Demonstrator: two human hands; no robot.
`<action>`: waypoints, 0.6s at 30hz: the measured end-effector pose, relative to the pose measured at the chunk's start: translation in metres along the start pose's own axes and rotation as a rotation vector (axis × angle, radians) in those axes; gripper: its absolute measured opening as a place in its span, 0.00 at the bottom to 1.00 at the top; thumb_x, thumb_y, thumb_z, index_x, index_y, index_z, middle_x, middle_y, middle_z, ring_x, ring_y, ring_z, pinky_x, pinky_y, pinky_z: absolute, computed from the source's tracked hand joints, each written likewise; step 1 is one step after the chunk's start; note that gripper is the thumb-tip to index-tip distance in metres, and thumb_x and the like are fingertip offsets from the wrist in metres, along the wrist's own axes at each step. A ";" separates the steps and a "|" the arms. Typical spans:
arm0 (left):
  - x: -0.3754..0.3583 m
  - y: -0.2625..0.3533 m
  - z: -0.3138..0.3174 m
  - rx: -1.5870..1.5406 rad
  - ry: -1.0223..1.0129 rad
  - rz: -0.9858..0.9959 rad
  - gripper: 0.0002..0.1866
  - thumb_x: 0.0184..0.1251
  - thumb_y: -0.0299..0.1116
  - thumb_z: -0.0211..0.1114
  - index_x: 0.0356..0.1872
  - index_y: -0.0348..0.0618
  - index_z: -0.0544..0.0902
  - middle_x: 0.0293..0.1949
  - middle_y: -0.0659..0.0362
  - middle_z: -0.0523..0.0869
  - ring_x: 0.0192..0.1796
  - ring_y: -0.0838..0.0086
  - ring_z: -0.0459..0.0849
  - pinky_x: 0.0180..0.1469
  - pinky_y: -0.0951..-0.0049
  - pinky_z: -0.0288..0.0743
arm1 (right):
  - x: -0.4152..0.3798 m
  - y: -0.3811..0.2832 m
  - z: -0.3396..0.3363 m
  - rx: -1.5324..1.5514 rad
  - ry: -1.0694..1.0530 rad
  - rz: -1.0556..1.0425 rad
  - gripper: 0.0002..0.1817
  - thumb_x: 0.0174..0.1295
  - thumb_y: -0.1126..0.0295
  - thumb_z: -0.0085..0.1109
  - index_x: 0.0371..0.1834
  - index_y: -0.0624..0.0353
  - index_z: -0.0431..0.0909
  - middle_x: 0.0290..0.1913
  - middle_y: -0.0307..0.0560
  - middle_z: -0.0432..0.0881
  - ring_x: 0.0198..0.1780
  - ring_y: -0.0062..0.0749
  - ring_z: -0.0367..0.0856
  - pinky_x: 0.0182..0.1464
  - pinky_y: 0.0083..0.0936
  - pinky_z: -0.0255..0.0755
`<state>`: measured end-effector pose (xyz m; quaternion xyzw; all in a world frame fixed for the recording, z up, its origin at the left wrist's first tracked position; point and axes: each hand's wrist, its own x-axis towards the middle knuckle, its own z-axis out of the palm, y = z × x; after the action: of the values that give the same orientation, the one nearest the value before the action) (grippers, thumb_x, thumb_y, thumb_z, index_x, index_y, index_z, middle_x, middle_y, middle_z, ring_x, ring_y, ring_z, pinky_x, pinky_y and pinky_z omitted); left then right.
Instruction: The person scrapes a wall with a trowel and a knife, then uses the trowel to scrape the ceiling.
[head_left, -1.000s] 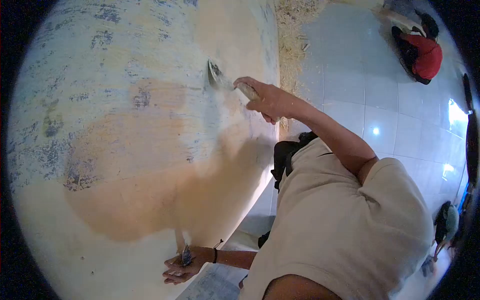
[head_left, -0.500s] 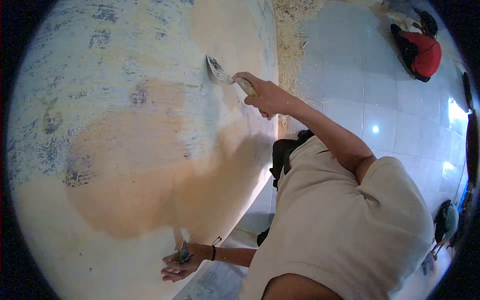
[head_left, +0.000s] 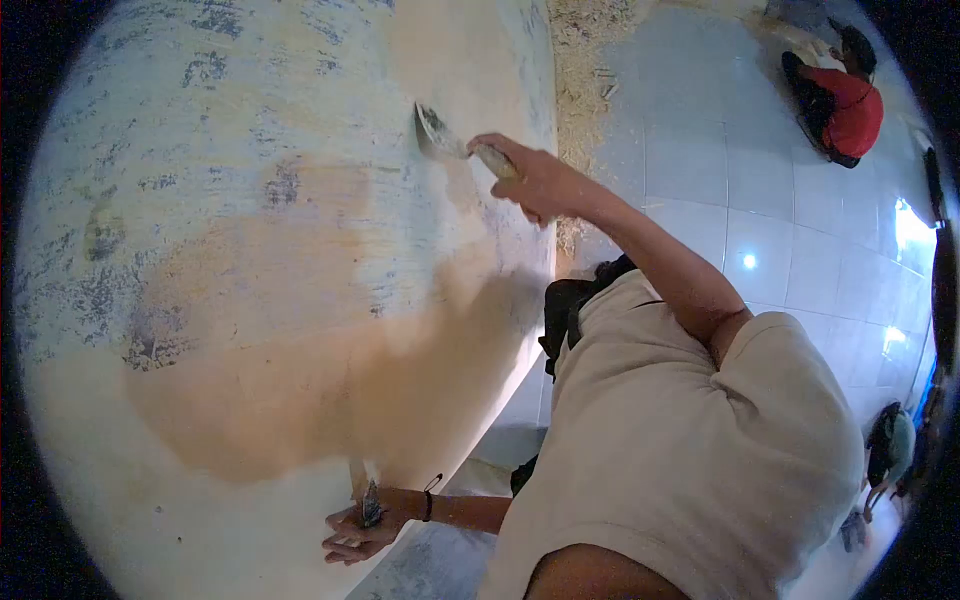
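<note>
My right hand (head_left: 540, 182) is closed round the pale handle of a putty knife (head_left: 440, 132). The stained metal blade meets the patchy wall (head_left: 300, 120), its edge toward the left. Lower down, my left hand (head_left: 360, 530), with a dark cord on its wrist, is near the wall's smooth pale part. A second, smaller putty knife (head_left: 372, 503) with a dark-smeared blade sticks out of it. That tool's handle is hidden by the hand, and some fingers are extended. A broad beige patch (head_left: 260, 400) covers the wall between my hands.
Shavings and debris (head_left: 585, 90) lie along the wall's foot. Beyond is a glossy tiled floor (head_left: 690, 160). A person in a red top (head_left: 850, 115) crouches at the upper right, and another person (head_left: 895, 445) is at the right edge.
My right hand and its putty knife have shifted slightly upward in the view, the blade still at the wall. My left hand has barely moved.
</note>
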<state>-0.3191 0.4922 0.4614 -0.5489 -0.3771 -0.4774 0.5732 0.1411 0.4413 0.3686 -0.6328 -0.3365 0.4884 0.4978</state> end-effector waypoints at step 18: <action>0.000 0.001 0.000 -0.011 -0.013 -0.034 0.09 0.73 0.37 0.66 0.50 0.51 0.87 0.61 0.57 0.80 0.74 0.54 0.70 0.78 0.45 0.51 | -0.002 0.001 0.009 -0.003 0.037 -0.010 0.35 0.61 0.73 0.52 0.74 0.40 0.58 0.19 0.45 0.75 0.16 0.32 0.77 0.20 0.31 0.75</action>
<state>-0.3178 0.4923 0.4615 -0.5488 -0.3871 -0.4856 0.5596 0.1320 0.4422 0.3678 -0.6406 -0.3312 0.4738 0.5055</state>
